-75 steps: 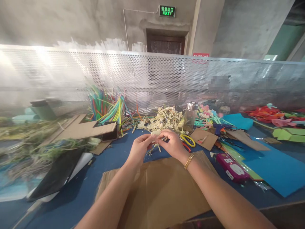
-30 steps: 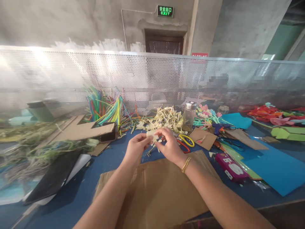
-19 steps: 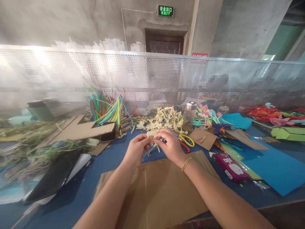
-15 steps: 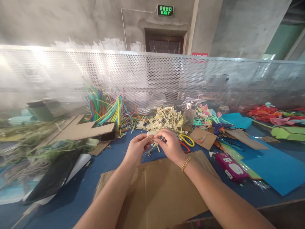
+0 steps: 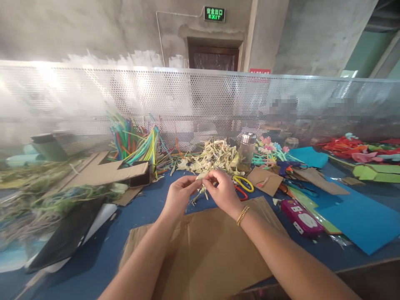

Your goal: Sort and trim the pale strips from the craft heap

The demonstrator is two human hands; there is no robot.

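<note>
Between the fingertips of both hands is a small pale cream strip (image 5: 201,176), thin like a piece of dried husk; the fingers cover most of it. My left hand (image 5: 178,195) pinches its left side. Thumb and forefinger of my right hand (image 5: 223,193) close on it from the right, and that wrist wears a gold bracelet. Just beyond my hands lies a heap of similar pale scraps (image 5: 215,157). Beneath my forearms is a flat sheet of brown cardboard (image 5: 215,254). Beside my right hand, scissors show a yellow handle (image 5: 251,185) and a red one.
Behind the heap stands a glass jar (image 5: 246,150) with a metal lid. Colourful pipe cleaners (image 5: 146,146) and cut cardboard (image 5: 103,173) are at left. To the right lie a purple case (image 5: 301,218) and blue sheets (image 5: 359,212). A perforated metal screen (image 5: 175,100) borders the table's back.
The fingers shift slightly around the cream strip, with the right fingertips more bent over it. The whole view has drifted a little; nothing else has visibly moved.
</note>
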